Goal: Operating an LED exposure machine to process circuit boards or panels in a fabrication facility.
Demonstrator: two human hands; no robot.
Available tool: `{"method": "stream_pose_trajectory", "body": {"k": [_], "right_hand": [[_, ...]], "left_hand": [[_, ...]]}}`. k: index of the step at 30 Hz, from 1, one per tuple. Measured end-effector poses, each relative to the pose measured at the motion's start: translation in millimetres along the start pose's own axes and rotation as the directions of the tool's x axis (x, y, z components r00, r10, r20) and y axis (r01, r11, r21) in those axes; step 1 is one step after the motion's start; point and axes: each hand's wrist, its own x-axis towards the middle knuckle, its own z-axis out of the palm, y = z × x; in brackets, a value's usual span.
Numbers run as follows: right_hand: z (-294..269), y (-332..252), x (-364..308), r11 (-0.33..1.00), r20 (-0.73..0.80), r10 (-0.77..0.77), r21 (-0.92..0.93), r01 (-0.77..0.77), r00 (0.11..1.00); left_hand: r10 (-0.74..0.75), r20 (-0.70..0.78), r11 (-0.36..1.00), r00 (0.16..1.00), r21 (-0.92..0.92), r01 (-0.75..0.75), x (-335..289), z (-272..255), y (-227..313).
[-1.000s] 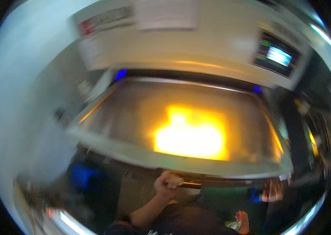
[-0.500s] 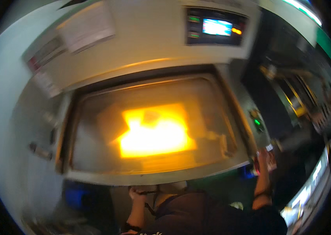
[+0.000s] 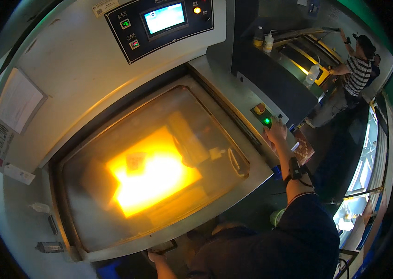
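A machine bed (image 3: 85, 253) with a metal rim and a clear sheet over it glows bright yellow in its middle. Beneath the sheet, hazy dark and pale flat shapes surround the glow. My right hand (image 3: 277, 131) is over a small control plate at the bed's right side, its fingers stretched out to a green-lit button (image 3: 267, 121). Beside that button sits a round reddish-yellow knob (image 3: 259, 109). At the bed's front edge, my left hand (image 3: 156, 257) is closed round a dark handle (image 3: 171, 246); its fingers are partly hidden.
A control panel with a lit screen (image 3: 164, 19) is on the machine's upright housing. Next to my right hand lies a reddish-brown patterned packet (image 3: 304, 149). At the far right a person in a striped top (image 3: 357, 74) stands by another yellow-lit machine, near plastic bottles (image 3: 268, 43).
My right hand has moved up and forward from beside the packet to the green-lit button. The view has turned to the right, and my left hand stays at the handle.
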Motion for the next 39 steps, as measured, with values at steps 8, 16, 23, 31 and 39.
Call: {"method": "stream_pose_trajectory", "body": {"k": [8, 16, 23, 31, 39], "right_hand": [[-5.4, 22.7, 18.6, 0.991, 0.095, -0.087, -0.090, 0.096, 0.992], [10.9, 33.1, -27.5, 0.987, 0.092, -0.161, -0.015, 0.163, 0.983], [30.3, 33.6, -19.8, 0.997, -0.159, -0.077, 0.013, 0.080, 0.984], [-22.9, -11.5, -52.7, 0.978, 0.341, 0.092, -0.207, -0.021, 0.936], [118.0, -129.7, -440.3, 0.990, -0.001, -0.110, 0.087, 0.110, 0.994]], "left_hand": [[0.169, -0.222, 0.936, 0.960, 0.341, -0.086, 39.8, -7.2, -7.1], [-0.010, 0.144, 0.901, 0.989, 0.431, -0.054, 5.9, -58.3, 36.2], [0.302, -0.090, 0.793, 0.949, 0.576, -0.197, -9.8, -75.6, 84.0], [0.729, 0.610, -0.048, 0.311, 0.499, -0.865, 57.0, 16.3, 193.0], [0.435, 0.720, -0.500, 0.541, 0.693, -0.520, 118.0, 97.7, 252.7]]}}
